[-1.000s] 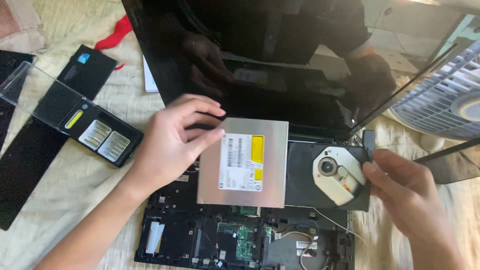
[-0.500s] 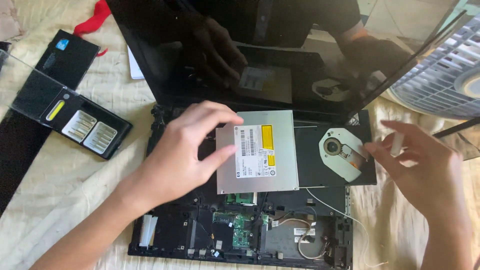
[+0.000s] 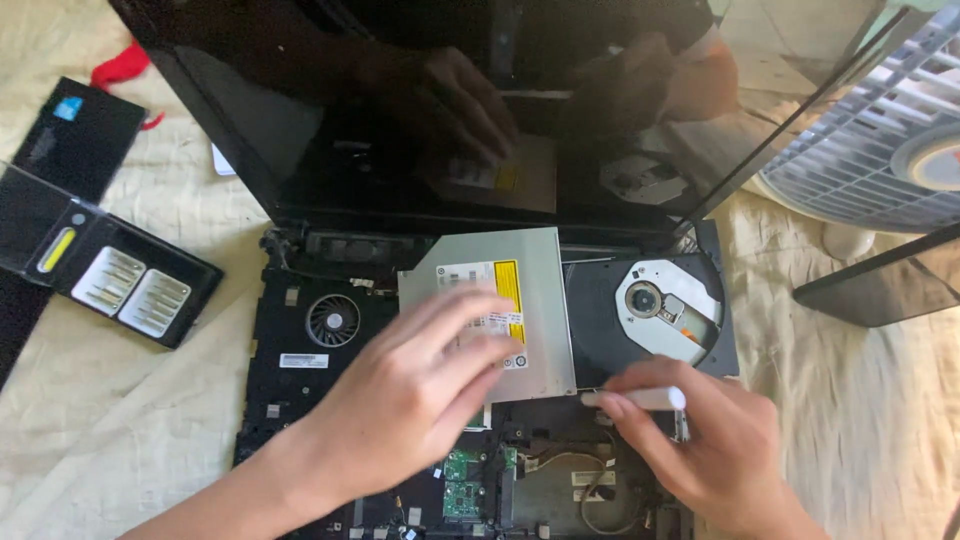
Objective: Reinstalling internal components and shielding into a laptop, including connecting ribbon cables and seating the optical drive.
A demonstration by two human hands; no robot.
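Hands on an optical drive over an opened laptop

The left hand point(image 3: 420, 385) lay flat, fingers loose, on the silver optical drive point(image 3: 500, 300), which rested on the stripped laptop base point(image 3: 300, 360) with its disc tray point(image 3: 655, 315) slid out. The right hand point(image 3: 705, 450) pinched a white screwdriver point(image 3: 640, 398) at the drive's front corner. A screwdriver bit case point(image 3: 120, 285) sat left on the cloth.

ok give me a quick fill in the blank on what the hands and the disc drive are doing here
1. The left hand rests flat on the silver ____ of the disc drive.
2. The drive's black tray is slid ____.
3. The right hand holds a small ____ tool at the drive's front edge.
4. The drive lies on an opened ____.

Missing words: casing; open; white; laptop
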